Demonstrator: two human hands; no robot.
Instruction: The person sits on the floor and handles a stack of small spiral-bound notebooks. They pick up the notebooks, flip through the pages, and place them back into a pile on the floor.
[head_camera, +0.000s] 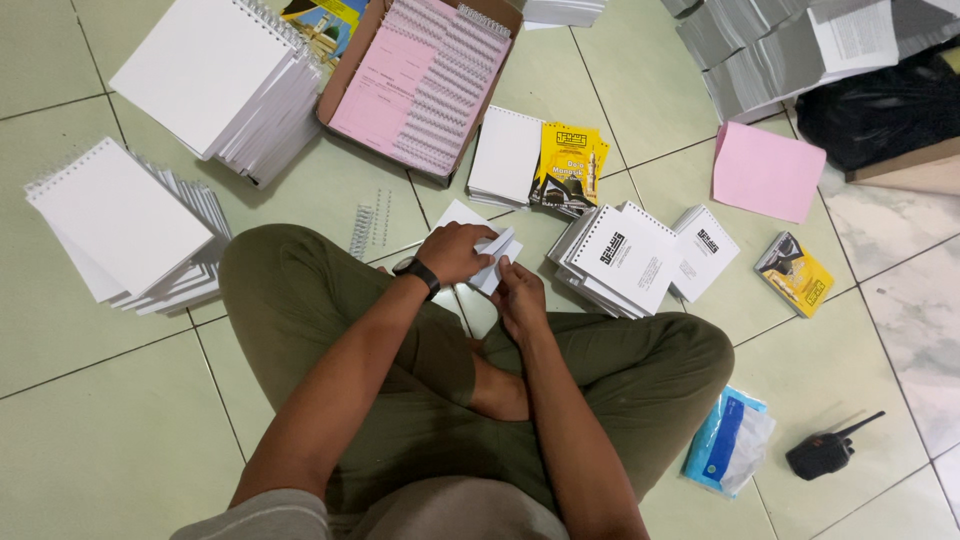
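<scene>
While the person sat cross-legged, the left hand (455, 252) gripped a small white booklet (497, 258) over the near floor, steadying it so the right hand (520, 295) pinched its lower edge.

Cardboard box (350, 70): brown, open-topped, lying on the floor tiles, holding pink sheets and rows of white spiral binding combs. All places below are taken from this box.
Plastic packet (728, 443): blue and white, crumpled, lying far to the lower right, beside the seated person's knee.
Black plastic bag (880, 110): sitting far to the right, under stacked printed sheets.
</scene>
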